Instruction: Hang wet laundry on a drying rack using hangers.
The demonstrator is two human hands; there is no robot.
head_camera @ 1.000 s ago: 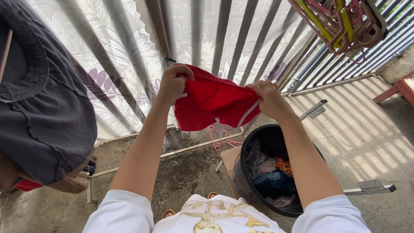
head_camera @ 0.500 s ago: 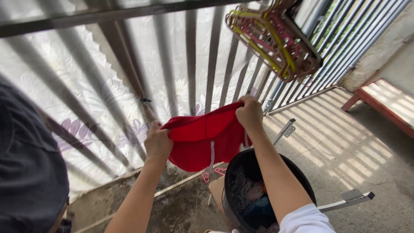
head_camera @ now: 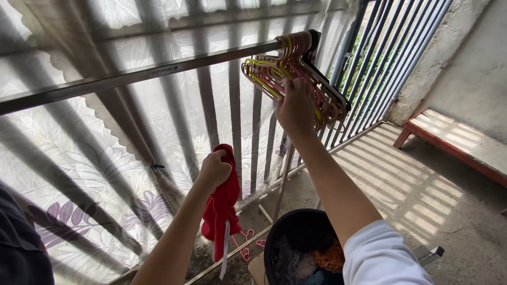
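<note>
Sunlit concrete floor point(head_camera: 422, 195) and a patterned curtain behind metal bars closed in the balcony where I stood. Fingers of my right hand point(head_camera: 296, 108) were up among the bunch of plastic hangers point(head_camera: 288, 68) on the steel drying rail point(head_camera: 132, 76), curled into them from below; whether they had closed on one hanger I could not tell. My left hand point(head_camera: 214, 170) was clenched on the red garment point(head_camera: 222, 208), which hung bunched and limp from my fist, a white tag dangling beneath.

A second before, both hands had held that garment spread wide between them; half a second before, it was still stretched. Now the right had let go and gone up to the hangers, so the cloth was carried by the left alone. I judged that the shaking-out was done and a hanger was being picked.

Below my right arm sat the black laundry bucket point(head_camera: 296, 232) with damp clothes inside, and a red bench point(head_camera: 454, 142) stood well apart by the wall.
</note>
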